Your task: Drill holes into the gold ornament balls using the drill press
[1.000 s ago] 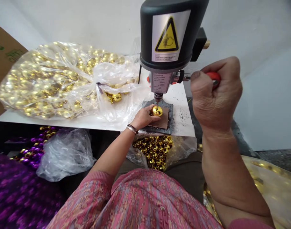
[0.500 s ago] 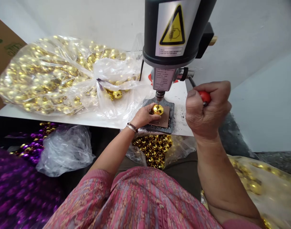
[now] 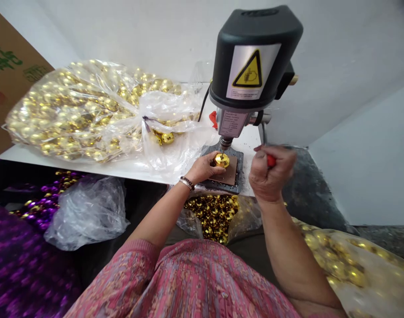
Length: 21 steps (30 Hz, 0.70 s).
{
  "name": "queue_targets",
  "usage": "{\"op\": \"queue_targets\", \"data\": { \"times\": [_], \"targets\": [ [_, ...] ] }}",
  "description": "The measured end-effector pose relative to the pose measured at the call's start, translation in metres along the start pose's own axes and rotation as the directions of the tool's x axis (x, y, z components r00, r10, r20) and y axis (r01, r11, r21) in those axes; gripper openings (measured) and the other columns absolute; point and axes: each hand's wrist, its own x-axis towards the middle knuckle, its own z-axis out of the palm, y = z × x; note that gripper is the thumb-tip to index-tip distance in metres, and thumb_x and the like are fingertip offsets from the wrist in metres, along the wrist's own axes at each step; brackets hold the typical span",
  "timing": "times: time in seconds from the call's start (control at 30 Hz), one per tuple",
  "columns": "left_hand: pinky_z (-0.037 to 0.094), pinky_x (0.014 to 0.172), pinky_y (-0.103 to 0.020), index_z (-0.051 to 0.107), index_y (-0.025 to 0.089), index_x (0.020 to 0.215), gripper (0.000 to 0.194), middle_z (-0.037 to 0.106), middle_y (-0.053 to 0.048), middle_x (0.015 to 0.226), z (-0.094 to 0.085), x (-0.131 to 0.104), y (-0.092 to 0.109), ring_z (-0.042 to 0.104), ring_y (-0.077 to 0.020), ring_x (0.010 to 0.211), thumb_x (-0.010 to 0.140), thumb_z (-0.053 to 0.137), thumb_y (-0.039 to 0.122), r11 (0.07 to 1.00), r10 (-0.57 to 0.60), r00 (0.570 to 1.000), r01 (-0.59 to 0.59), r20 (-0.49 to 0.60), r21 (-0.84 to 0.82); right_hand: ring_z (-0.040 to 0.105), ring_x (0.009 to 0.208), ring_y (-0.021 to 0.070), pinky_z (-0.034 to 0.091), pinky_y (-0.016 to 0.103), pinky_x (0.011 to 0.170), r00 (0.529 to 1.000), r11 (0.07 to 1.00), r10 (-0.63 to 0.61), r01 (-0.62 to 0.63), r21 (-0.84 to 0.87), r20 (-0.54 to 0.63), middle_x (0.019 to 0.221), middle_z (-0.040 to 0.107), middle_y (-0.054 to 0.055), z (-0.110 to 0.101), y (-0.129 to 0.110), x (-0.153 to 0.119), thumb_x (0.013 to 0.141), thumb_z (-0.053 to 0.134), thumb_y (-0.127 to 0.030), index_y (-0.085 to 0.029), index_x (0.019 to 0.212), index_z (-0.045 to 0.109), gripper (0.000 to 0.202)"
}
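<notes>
Between the thumb and fingers of my left hand (image 3: pixel 205 168) is a faceted gold ball (image 3: pixel 222 160), resting on a brown board (image 3: pixel 229 173) on the grey base of a drill press (image 3: pixel 257 62). The drill bit points down at the top of the ball; whether it has entered the ball is too small to tell. My right hand (image 3: pixel 271 172) is wrapped round the red knob (image 3: pixel 271 160) of the press's lever, right of the base.
A large clear bag of gold balls (image 3: pixel 72 110) lies on the white table (image 3: pixel 122 171) at left. An open bag of gold pieces (image 3: pixel 215 216) is below the table edge. Crumpled plastic (image 3: pixel 87 212) and purple balls (image 3: pixel 23 265) lie lower left, another gold bag (image 3: pixel 341 260) lower right.
My right hand has moved down and inward with the red knob. The view has shifted, so the press shows lower in the picture. My left hand still holds the gold ball.
</notes>
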Motion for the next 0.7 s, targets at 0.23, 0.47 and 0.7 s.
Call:
{"op": "queue_targets", "data": {
  "times": [0.23, 0.47, 0.7],
  "targets": [
    [0.054, 0.087, -0.027, 0.072, 0.021, 0.126, 0.05, 0.077, 0.0, 0.104, 0.003, -0.005, -0.001, 0.07, -0.0186, 0.095, 0.078, 0.084, 0.031, 1.0, 0.016, 1.0, -0.016, -0.022, -0.011, 0.052, 0.066, 0.0078, 0.042, 0.024, 0.065, 0.993, 0.995, 0.096, -0.097, -0.002, -0.062, 0.073, 0.055, -0.002, 0.005, -0.013, 0.046, 0.098, 0.052, -0.046, -0.019, 0.089, 0.055, 0.029],
    [0.056, 0.089, -0.031, 0.067, 0.019, 0.132, 0.058, 0.076, -0.005, 0.112, -0.002, -0.046, 0.0, 0.07, -0.0199, 0.096, 0.078, 0.085, 0.031, 0.998, 0.065, 0.998, -0.064, 0.017, -0.024, 0.048, 0.06, 0.0063, 0.039, 0.025, 0.066, 0.88, 0.883, 0.468, -0.469, -0.01, 0.083, 0.069, 0.046, -0.006, 0.006, -0.026, 0.101, 0.09, 0.055, -0.03, -0.017, 0.081, 0.048, 0.017],
    [0.06, 0.085, -0.034, 0.068, 0.022, 0.141, 0.074, 0.072, -0.014, 0.139, -0.012, -0.071, -0.008, 0.07, -0.0168, 0.085, 0.074, 0.093, 0.038, 0.991, 0.131, 0.979, -0.133, 0.158, 0.007, 0.046, 0.065, 0.0064, 0.039, 0.025, 0.066, 0.898, 0.9, 0.432, -0.435, 0.026, 0.08, 0.076, 0.049, -0.004, 0.003, -0.022, 0.087, 0.09, 0.056, -0.038, -0.017, 0.086, 0.05, 0.022]
  ]
}}
